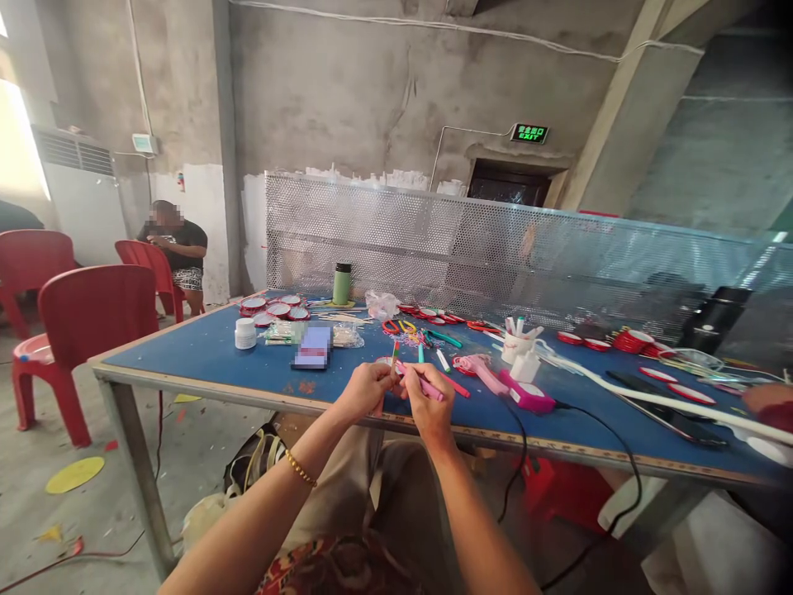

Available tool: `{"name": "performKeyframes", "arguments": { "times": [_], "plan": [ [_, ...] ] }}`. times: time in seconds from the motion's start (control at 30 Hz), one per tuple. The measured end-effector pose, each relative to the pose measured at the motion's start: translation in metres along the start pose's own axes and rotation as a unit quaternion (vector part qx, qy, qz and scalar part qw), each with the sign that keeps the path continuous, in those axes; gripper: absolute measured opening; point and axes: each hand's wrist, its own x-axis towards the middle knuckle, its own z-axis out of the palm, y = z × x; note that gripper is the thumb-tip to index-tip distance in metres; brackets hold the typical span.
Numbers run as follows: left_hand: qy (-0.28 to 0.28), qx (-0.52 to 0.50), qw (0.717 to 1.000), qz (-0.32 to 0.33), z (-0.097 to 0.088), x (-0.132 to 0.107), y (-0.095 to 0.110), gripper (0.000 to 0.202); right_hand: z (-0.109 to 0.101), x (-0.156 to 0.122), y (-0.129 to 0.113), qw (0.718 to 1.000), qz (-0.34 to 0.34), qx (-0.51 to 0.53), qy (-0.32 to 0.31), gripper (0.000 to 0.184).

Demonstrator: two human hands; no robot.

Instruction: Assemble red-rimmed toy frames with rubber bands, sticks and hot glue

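Observation:
My left hand (370, 390) pinches a small wooden stick (395, 355) whose upper end is coloured green and red. In my right hand (429, 409) is a pink marker (426, 385), held like a pen with its front end close to the stick. Both hands meet over the front edge of the blue table (204, 364). Just beyond them lie a teal marker (421, 354), a white marker (443, 359) and a red marker (457, 387). My fingers hide the lower part of the stick and the marker's tip.
A phone (312, 347), a white jar (245, 334) and a green tumbler (341, 285) stand or lie left. Rightward are a purple device (526, 393) with a black cable and a cup (518, 345) of markers. Perforated panels (372, 231) border the back. A person (177, 240) sits far left.

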Motion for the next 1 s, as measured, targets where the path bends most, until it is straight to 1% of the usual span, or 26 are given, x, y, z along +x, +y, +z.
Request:
{"name": "performKeyframes", "arguments": {
  "times": [0.17, 0.43, 0.63, 0.8, 1.0],
  "plan": [
    [0.006, 0.040, 0.999, -0.002, 0.0005, -0.0011, 0.0026, 0.043, 0.0001, 0.0002, 0.0014, 1.000, -0.004, -0.012, -0.003, 0.018],
    [0.015, 0.056, 0.998, -0.006, 0.0011, -0.0013, 0.0029, 0.039, 0.0007, 0.0016, -0.0016, 1.000, -0.004, -0.012, 0.001, 0.017],
    [0.017, 0.051, 0.999, 0.000, 0.0018, -0.0007, 0.0016, 0.038, 0.0001, 0.0012, 0.0012, 1.000, -0.013, -0.027, 0.000, 0.017],
    [0.019, 0.056, 0.998, -0.001, 0.0016, -0.0031, 0.0057, 0.040, -0.0002, 0.0001, 0.0056, 0.999, -0.018, -0.032, -0.004, 0.018],
    [0.011, 0.048, 0.999, -0.004, 0.0007, -0.0034, 0.0090, 0.041, -0.0009, 0.0007, 0.0046, 0.998, -0.037, -0.057, -0.008, 0.019]
  ]
}}
